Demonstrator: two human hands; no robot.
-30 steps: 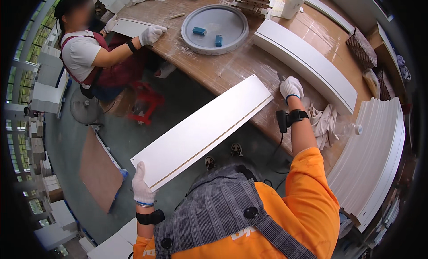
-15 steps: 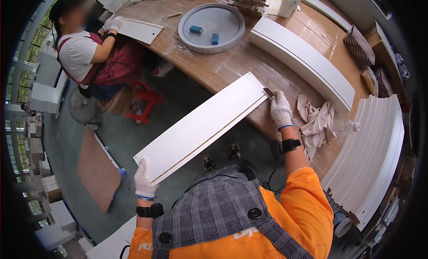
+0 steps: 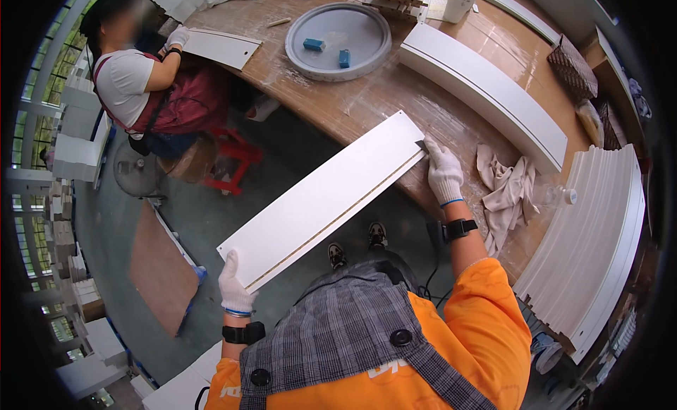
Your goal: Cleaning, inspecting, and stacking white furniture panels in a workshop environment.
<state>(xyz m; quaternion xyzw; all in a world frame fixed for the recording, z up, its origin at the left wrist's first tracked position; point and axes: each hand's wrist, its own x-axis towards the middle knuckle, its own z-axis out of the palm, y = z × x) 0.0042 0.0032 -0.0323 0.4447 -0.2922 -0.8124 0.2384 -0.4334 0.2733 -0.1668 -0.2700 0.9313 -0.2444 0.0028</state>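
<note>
A long white board (image 3: 328, 198) with a brownish groove along its near edge slants across the middle, its far end over the table edge. My left hand (image 3: 235, 286), in a white knit glove, grips the board's lower left end with the thumb on top. At the upper right end is my right hand (image 3: 444, 176), also gloved, with its fingers closed on a small dark flat piece (image 3: 421, 145) set against the board's corner. Its exact kind is too small to tell.
On the table (image 3: 367, 113) are a grey round lid (image 3: 331, 36) with two blue blocks, another white panel (image 3: 486, 92), a crumpled cloth (image 3: 508, 188) and a clear bottle (image 3: 557, 195). Stacked white boards (image 3: 585, 233) stand at right. A co-worker (image 3: 134, 85) sits at far left.
The dark piece shows less and sits at a different angle at the board's corner, with my right hand turned slightly. Board and hands have shifted only slightly in view.
</note>
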